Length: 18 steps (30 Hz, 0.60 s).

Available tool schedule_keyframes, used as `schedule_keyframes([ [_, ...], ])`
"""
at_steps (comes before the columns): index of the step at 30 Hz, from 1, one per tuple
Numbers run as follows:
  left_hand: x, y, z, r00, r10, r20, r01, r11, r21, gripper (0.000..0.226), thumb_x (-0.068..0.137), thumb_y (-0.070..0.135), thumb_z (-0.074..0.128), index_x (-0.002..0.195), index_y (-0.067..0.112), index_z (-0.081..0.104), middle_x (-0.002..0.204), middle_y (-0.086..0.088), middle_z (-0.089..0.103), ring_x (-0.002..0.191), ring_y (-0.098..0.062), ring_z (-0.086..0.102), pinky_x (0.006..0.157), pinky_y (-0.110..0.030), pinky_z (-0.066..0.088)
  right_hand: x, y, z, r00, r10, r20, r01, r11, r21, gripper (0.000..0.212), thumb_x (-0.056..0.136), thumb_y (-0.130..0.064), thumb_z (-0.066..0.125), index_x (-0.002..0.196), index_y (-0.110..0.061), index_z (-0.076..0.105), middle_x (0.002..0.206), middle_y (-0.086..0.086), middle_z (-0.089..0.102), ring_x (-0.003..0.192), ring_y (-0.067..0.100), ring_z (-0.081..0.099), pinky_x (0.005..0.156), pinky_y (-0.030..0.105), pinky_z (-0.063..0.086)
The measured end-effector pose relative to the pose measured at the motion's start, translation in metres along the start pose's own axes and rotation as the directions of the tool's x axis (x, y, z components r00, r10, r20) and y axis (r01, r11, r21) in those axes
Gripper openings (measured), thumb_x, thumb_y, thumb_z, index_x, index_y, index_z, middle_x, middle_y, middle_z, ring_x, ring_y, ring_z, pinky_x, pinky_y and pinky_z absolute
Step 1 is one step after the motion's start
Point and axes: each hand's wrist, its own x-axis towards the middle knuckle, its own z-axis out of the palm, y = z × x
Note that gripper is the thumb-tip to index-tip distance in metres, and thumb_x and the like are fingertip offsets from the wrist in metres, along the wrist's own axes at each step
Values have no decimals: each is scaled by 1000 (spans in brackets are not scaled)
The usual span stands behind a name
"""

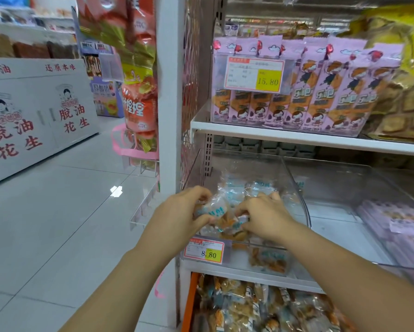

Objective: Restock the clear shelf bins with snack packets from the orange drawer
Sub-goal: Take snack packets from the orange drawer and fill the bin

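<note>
- My left hand (185, 213) and right hand (267, 218) both clutch packets (216, 209) over the bin's (297, 188) front edge.
- The bin's open inside lies just ahead and below.

Orange drawer (189, 304) cut off by bottom edge; price label (204, 250) small print illegible.

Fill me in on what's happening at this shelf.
A person is restocking. The left hand and the right hand both grip a bunch of snack packets over the clear bin on the lower shelf, which already holds a few. The bin's price tag reads 8.80. Below, the orange drawer stands open, heaped with more packets.
</note>
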Motion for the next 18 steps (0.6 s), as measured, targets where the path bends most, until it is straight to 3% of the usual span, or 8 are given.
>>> schedule_keyframes([
  [4, 15, 1, 18, 987, 24, 160, -18, 999, -38, 35, 80, 25, 75, 113, 26, 63, 114, 9, 65, 99, -5, 58, 83, -19, 44, -4, 9, -8, 999, -46, -4, 46, 998, 41, 28, 89, -21, 59, 112, -35, 66, 114, -11, 66, 114, 15, 50, 86, 30, 21],
  [8, 23, 5, 41, 914, 73, 398, -78, 997, -3, 26, 88, 20, 67, 114, 22, 68, 117, 5, 62, 99, -8, 58, 89, -20, 43, -3, 14, -9, 999, -46, -5, 46, 991, 129, 26, 89, -19, 60, 111, -30, 68, 113, -12, 67, 113, 9, 54, 91, 26, 21],
  [11, 25, 1, 47, 906, 40, 421, -10, 997, -74, 23, 91, 13, 63, 113, 18, 68, 115, 4, 61, 101, -8, 59, 91, -19, 44, -4, 15, -7, 998, -56, -24, 59, 988, 141, 24, 89, -19, 61, 110, -30, 68, 109, -11, 69, 111, 9, 56, 98, 27, 23],
  [14, 28, -2, 47, 907, -4, 422, 68, 988, -138, 12, 90, 9, 63, 98, 16, 69, 103, 5, 64, 98, -10, 61, 87, -19, 46, -5, 16, -5, 997, -66, -51, 73, 987, 144, 21, 88, -18, 62, 104, -30, 70, 101, -12, 70, 105, 9, 57, 98, 30, 24],
  [18, 30, 2, 51, 889, -12, 459, 71, 991, -112, 11, 92, 12, 62, 95, 19, 69, 96, 11, 62, 93, -7, 61, 85, -18, 47, -6, 17, -5, 992, -114, -51, 117, 992, 56, 17, 90, -23, 61, 102, -31, 70, 101, -13, 68, 106, 12, 49, 96, 29, 23],
])
